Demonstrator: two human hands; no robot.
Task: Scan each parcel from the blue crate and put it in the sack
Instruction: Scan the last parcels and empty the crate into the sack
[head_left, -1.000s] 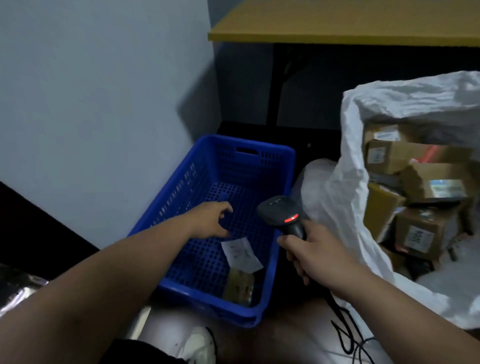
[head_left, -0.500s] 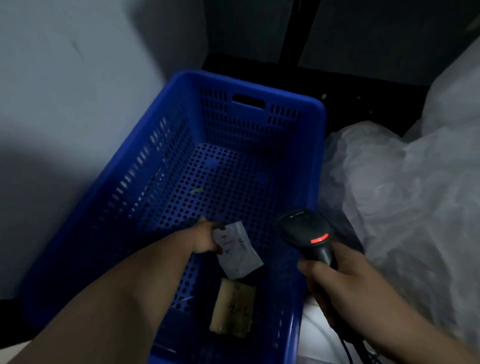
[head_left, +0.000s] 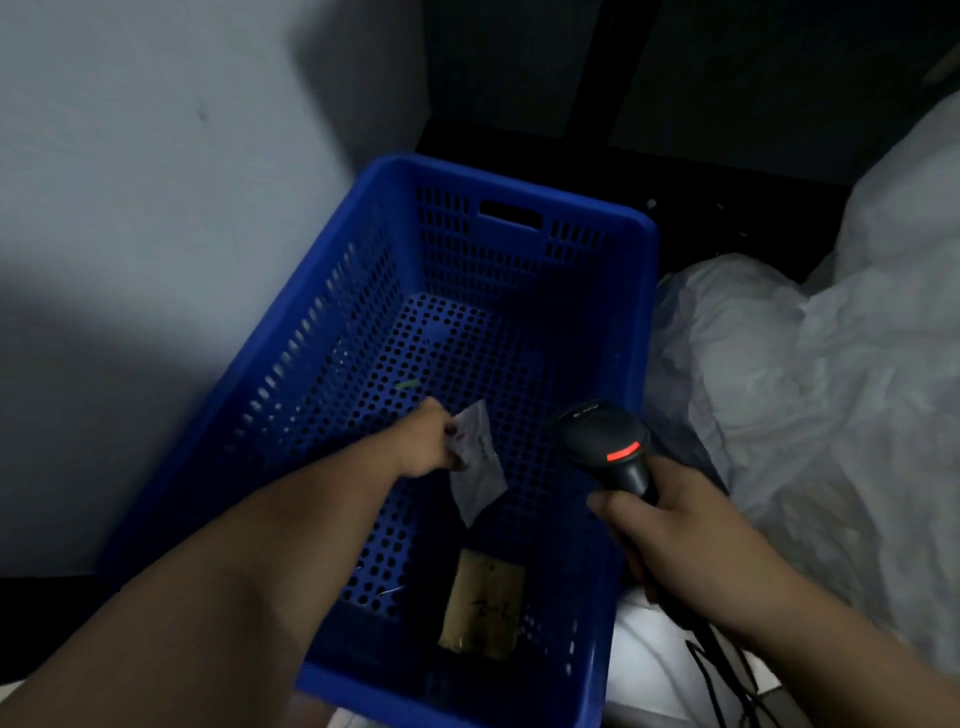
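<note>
Picking step: left hand (head_left: 422, 441) pinches the white packet (head_left: 477, 460) low inside the blue crate (head_left: 641, 322). Right hand (head_left: 675, 525) grips the scanner (head_left: 605, 444), red light on. Brown parcel (head_left: 483, 605) lies on crate floor. Next, likely: lift packet, label toward scanner; sack (head_left: 831, 374) is just right.

Perforated blue crate (head_left: 636, 291); white sack (head_left: 810, 374); brown parcel (head_left: 483, 605).

2 bare forearms, sleeveless to the frame edge; left grip (head_left: 423, 441) with dark-painted thumbnail.
</note>
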